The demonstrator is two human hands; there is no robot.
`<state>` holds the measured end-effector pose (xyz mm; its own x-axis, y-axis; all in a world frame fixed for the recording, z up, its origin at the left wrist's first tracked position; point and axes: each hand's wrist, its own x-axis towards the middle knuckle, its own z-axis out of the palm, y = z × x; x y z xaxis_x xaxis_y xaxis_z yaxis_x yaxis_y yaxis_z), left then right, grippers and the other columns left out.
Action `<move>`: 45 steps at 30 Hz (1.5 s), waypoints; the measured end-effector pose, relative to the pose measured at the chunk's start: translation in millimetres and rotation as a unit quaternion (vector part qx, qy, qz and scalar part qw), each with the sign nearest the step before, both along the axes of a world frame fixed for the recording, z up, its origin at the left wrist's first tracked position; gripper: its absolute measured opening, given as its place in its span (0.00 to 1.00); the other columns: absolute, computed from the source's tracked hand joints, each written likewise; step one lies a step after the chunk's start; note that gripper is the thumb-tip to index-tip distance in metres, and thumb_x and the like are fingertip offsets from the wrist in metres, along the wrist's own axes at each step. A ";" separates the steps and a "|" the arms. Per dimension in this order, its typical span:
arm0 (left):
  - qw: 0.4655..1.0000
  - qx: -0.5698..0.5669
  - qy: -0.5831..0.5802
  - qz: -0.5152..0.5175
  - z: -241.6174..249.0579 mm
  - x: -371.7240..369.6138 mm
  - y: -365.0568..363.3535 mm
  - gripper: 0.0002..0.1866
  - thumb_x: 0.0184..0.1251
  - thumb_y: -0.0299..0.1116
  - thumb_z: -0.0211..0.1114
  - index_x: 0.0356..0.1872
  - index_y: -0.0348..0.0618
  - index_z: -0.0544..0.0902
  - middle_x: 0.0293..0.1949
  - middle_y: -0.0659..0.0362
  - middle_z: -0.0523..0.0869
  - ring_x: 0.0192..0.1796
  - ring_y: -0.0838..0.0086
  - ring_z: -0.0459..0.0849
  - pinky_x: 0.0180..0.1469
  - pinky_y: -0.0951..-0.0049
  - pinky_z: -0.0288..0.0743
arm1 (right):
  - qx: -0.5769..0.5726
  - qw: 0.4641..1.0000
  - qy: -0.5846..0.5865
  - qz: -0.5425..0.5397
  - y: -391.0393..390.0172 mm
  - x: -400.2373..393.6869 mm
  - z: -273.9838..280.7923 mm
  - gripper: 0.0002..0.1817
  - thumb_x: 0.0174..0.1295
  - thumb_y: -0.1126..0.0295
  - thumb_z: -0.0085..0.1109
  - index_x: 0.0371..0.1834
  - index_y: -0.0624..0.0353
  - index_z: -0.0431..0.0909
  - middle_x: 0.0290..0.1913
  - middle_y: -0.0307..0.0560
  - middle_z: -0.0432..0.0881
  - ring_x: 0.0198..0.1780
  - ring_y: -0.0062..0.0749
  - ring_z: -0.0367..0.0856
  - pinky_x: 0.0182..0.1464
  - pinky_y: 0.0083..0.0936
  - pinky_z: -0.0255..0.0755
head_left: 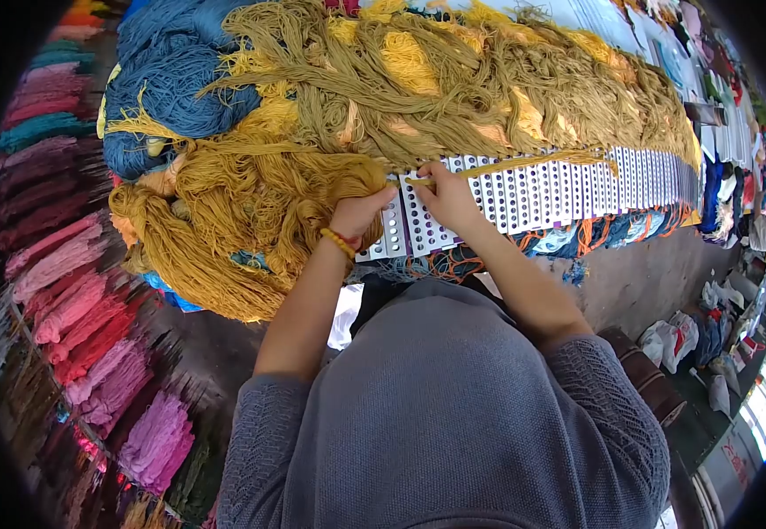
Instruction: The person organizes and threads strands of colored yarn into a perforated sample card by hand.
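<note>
My left hand (361, 214), with a yellow beaded bracelet at the wrist, is closed on the end of a thick bundle of golden yarn (251, 198). The rest of that bundle spreads in loose loops to the left. Just to the right, my right hand (447, 201) pinches a few strands of the same golden colour with bent fingers. Under both hands runs a long row of white cards punched with round holes (533, 196). A thin length of golden yarn (542, 160) lies along the cards' upper edge, running right from my right hand.
Olive yarn (356, 93) covers the surface beyond the cards, with blue yarn (171, 70) at the far left. Orange and blue threads (568, 238) show below the cards. Pink and red skeins (79, 309) hang at the left. Plastic bags (669, 339) lie at the right.
</note>
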<state>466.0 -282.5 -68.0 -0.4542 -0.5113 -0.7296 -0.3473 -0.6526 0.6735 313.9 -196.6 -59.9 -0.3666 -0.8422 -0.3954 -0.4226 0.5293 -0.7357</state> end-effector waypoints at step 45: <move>0.922 -0.340 -0.182 0.024 132.4 178.1 -231.8 0.10 0.55 0.35 0.53 0.30 0.41 0.78 0.28 0.63 0.77 0.31 0.78 0.73 0.35 0.76 0.67 | 0.024 0.967 0.207 0.143 -3.4 9.6 8.9 0.27 0.45 0.49 0.56 0.49 0.46 0.69 0.37 0.50 0.72 0.33 0.44 0.79 0.31 0.37 0.72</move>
